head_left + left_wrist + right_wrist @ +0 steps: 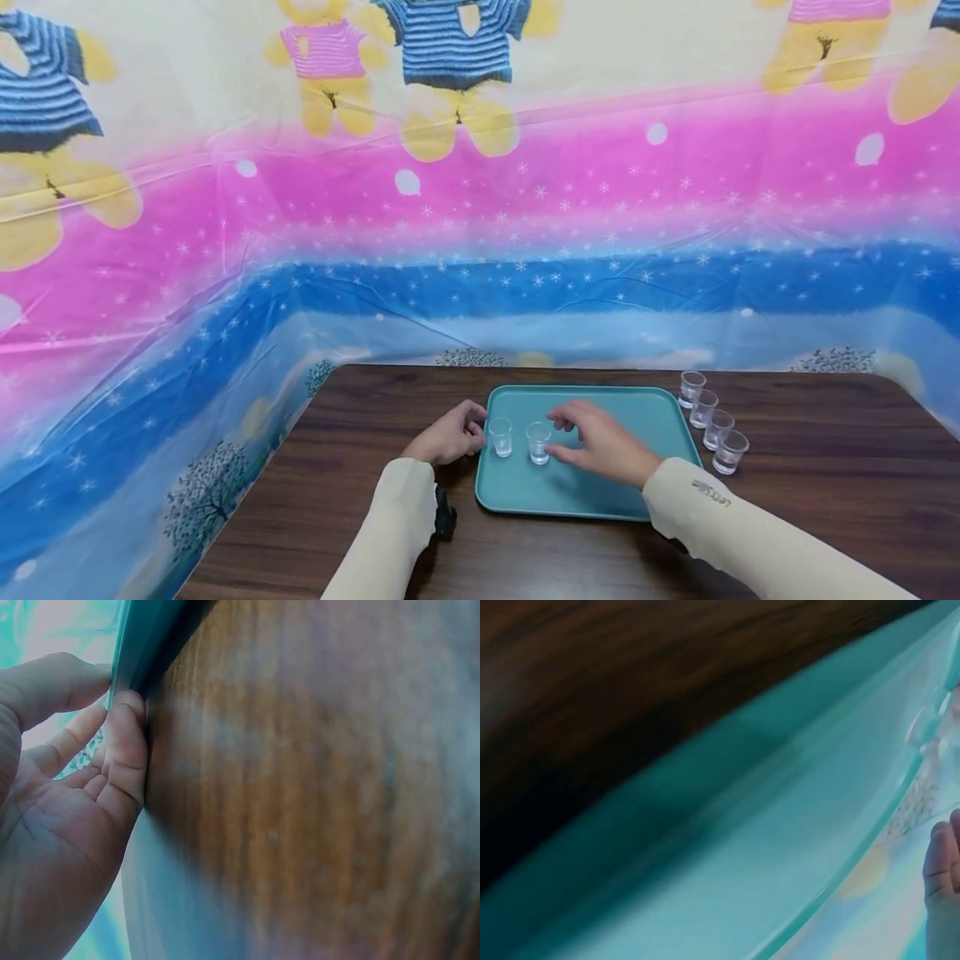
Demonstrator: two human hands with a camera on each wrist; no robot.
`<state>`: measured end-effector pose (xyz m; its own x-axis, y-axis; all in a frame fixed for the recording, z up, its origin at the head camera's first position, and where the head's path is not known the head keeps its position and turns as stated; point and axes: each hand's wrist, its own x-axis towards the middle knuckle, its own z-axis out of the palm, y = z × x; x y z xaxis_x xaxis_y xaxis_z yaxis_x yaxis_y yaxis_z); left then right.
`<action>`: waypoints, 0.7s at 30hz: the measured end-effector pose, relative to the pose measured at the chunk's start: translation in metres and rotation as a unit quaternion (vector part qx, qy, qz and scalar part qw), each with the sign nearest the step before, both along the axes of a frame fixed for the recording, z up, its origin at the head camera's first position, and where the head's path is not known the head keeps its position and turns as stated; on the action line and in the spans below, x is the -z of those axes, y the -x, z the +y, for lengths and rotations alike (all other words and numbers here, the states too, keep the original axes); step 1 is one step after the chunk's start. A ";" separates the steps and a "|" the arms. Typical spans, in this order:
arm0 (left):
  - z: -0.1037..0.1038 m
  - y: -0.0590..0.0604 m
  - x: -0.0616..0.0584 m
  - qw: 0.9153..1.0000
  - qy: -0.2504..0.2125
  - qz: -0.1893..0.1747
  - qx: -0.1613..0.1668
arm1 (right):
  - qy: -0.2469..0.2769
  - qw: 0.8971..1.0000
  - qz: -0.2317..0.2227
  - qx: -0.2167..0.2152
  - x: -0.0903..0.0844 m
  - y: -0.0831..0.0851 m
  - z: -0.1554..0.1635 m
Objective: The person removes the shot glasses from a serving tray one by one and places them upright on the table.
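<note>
A teal tray [637,417] lies on the dark wooden table [360,467]. Two small clear cups stand on its left part, the left cup [500,436] and the right cup [538,442]. My left hand [474,430] is at the tray's left rim. In the left wrist view its thumb and fingers [126,727] pinch that teal rim [139,637]. My right hand [557,434] curls its thumb and fingers round the right cup. The right wrist view is blurred and shows mostly the tray's floor [727,847] and one fingertip [943,864].
Several more empty clear cups [710,419] stand in a slanted row on the table just right of the tray. A patterned plastic sheet [480,208] walls in the table at the back and left. A small black object [445,517] lies by my left sleeve.
</note>
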<state>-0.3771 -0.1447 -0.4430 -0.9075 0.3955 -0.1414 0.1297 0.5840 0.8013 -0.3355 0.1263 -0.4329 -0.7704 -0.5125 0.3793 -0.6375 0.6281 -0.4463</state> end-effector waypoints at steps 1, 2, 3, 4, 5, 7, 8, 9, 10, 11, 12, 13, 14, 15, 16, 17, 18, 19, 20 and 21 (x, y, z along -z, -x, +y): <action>0.000 0.000 0.000 1.000 -0.002 -0.001 0.000 | 0.001 1.000 -0.003 0.004 0.000 0.000 -0.004; 0.001 0.000 0.000 1.000 -0.003 -0.002 0.000 | 0.000 1.000 -0.004 0.006 0.001 0.000 -0.007; 0.001 0.000 0.000 1.000 -0.005 -0.002 0.000 | 0.001 1.000 -0.008 0.009 0.001 -0.001 -0.010; 0.002 0.000 -0.001 1.000 -0.005 -0.004 -0.001 | 0.000 1.000 -0.011 0.012 0.002 -0.001 -0.012; 0.002 0.000 -0.001 1.000 -0.005 -0.005 -0.001 | 0.001 1.000 -0.015 0.014 0.003 -0.001 -0.014; 0.002 0.000 -0.002 1.000 -0.006 -0.007 -0.003 | 0.001 1.000 -0.020 0.019 0.004 -0.002 -0.018; 0.003 -0.001 -0.002 1.000 -0.007 -0.007 -0.003 | 0.001 1.000 -0.021 0.021 0.005 -0.002 -0.019; 0.003 -0.001 -0.003 1.000 -0.005 -0.007 -0.004 | 0.003 1.000 -0.023 0.022 0.005 -0.003 -0.020; 0.003 -0.001 -0.003 1.000 -0.006 -0.008 -0.004 | 0.003 1.000 -0.021 0.022 0.005 -0.003 -0.021; 0.003 -0.001 -0.003 1.000 -0.006 -0.007 -0.002 | 0.002 1.000 -0.019 0.023 0.005 -0.004 -0.021; 0.003 -0.001 -0.004 1.000 -0.006 -0.007 -0.001 | 0.001 1.000 -0.018 0.022 0.004 -0.004 -0.022; 0.002 -0.001 -0.004 1.000 -0.006 -0.007 -0.001 | 0.000 1.000 -0.015 0.021 0.004 -0.005 -0.022; 0.002 -0.001 -0.004 1.000 -0.005 -0.006 0.000 | 0.000 1.000 -0.014 0.020 0.003 -0.006 -0.022; 0.002 -0.001 -0.004 1.000 -0.005 -0.006 -0.001 | -0.001 1.000 -0.013 0.019 0.003 -0.007 -0.022; 0.002 -0.001 -0.003 1.000 -0.006 -0.007 -0.001 | -0.003 1.000 -0.012 0.018 0.003 -0.008 -0.021; 0.001 -0.001 -0.003 1.000 -0.006 -0.008 -0.002 | -0.003 1.000 -0.012 0.017 0.002 -0.009 -0.021; 0.001 0.000 -0.002 1.000 -0.005 -0.009 -0.004 | -0.002 1.000 -0.013 0.015 0.002 -0.010 -0.020; 0.000 0.000 -0.002 1.000 -0.006 -0.011 -0.005 | -0.001 1.000 -0.014 0.015 0.002 -0.010 -0.019; 0.000 0.000 -0.001 1.000 -0.007 -0.012 -0.006 | 0.001 1.000 -0.013 0.013 0.002 -0.011 -0.018; -0.001 0.000 -0.001 1.000 -0.007 -0.013 -0.006 | 0.003 1.000 -0.013 0.012 0.002 -0.011 -0.016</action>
<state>-0.3770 -0.1455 -0.4422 -0.9083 0.3867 -0.1597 0.1013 0.5736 0.8128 -0.3244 0.1104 -0.4347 -0.7916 -0.4920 0.3623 -0.6110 0.6400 -0.4659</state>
